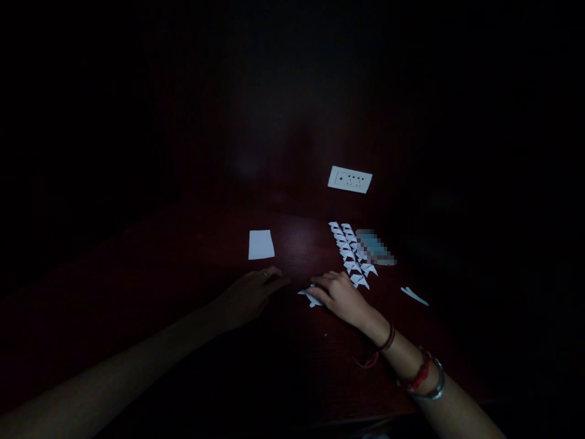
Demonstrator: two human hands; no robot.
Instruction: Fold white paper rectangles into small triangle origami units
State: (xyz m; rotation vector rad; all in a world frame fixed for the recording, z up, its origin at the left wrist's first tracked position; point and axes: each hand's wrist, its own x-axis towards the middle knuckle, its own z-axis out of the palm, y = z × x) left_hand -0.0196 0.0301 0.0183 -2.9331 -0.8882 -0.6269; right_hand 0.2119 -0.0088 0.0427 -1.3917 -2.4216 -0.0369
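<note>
My right hand [340, 297] is low over the dark red table, its thumb and fingers closed on a small folded white paper figure [311, 296] with pointed ends. Part of that figure is hidden under the fingers. To its left, my left hand [249, 297] holds nothing; its fingers are stretched apart and point toward the paper figure without touching it. Beyond the left hand lies white square paper [261, 245]; whether it is one sheet or a stack, I cannot tell. Just past my right hand, several similar folded paper figures [346, 250] stand in slanting rows.
A blurred-out flat device, likely a phone [375, 247], lies against the right side of the rows. Thin white paper strips [414, 296] rest farther right. A white wall socket [350, 179] is behind the table [192, 244]. The surroundings are very dark.
</note>
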